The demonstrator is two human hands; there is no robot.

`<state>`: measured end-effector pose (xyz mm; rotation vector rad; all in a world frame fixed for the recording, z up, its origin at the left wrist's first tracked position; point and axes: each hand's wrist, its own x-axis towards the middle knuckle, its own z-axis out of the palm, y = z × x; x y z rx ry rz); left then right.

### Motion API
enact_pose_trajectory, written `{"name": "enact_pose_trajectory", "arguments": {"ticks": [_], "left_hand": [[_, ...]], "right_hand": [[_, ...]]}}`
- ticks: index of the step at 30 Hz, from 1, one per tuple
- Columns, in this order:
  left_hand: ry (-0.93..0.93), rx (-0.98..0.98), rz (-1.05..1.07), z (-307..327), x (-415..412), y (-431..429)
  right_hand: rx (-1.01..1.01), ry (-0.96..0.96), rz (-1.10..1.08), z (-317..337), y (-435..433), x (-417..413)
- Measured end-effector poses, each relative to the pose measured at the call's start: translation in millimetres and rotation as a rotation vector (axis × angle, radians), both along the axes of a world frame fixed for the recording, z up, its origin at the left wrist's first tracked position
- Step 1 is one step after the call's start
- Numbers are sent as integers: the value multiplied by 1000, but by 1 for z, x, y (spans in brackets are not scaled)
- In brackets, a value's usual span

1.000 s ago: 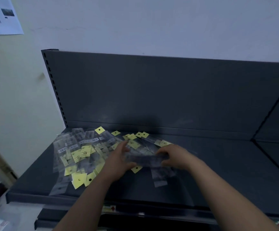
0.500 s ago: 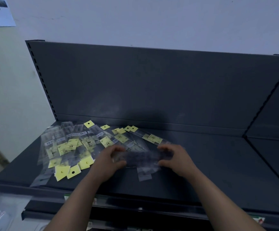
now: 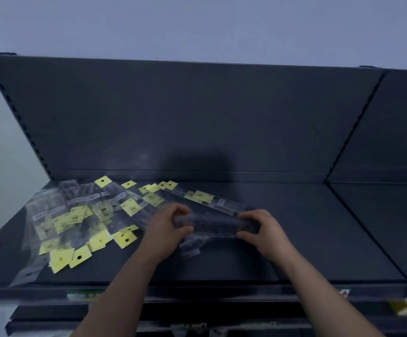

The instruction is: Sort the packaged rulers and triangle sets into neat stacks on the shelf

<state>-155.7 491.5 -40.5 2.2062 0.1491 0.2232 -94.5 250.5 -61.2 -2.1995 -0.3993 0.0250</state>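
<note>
A loose heap of clear packaged rulers and triangle sets with yellow header cards (image 3: 83, 215) covers the left half of the dark shelf (image 3: 319, 239). Both hands hold a small bundle of clear ruler packets (image 3: 212, 223) lengthwise, just above the shelf near its middle. My left hand (image 3: 167, 227) grips the bundle's left end, fingers curled over the top and thumb underneath. My right hand (image 3: 264, 227) grips the right end the same way. More clear packets (image 3: 190, 249) lie flat under the bundle.
The shelf's back panel (image 3: 197, 117) rises behind the heap, with a slotted upright (image 3: 25, 132) on the left. A second shelf bay (image 3: 380, 215) adjoins on the right. The front edge carries a label strip (image 3: 81, 294); a lower shelf shows below.
The view has shifted so the shelf sits further left in frame. Both hands keep hold of the packet bundle, which now lies a little further from the heap, with the hands spread slightly wider.
</note>
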Motion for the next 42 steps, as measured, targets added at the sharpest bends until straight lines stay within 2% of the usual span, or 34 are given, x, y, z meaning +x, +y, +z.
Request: {"name": "enact_pose_trajectory", "arguments": {"ticks": [4,9,15,18,25,29,33,42], "left_hand": [[2,-33,-72,1,14,-50],[-71,-53,-84,-6,33,-107],[-20,-114,-22,-22,50,-162],[-6,-94,24,-32,50,-177],[15,-165,-24,-29,55,-212],[-10,-42,53,-29,56,-208],[7,-8,172,-24,70,-202],[-13,56,181,-1,157,-201]], "right_hand": [[29,25,-54,11,-53,1],[-8,-42,-121,19,-120,15],[-39,-10,-63,6,-175,36],[12,46,-41,-12,-193,37],[128,99,-19,-20,-190,45],[62,33,38,-22,-197,51],[53,79,75,-15,-200,72],[-17,59,19,9,-188,161]]}}
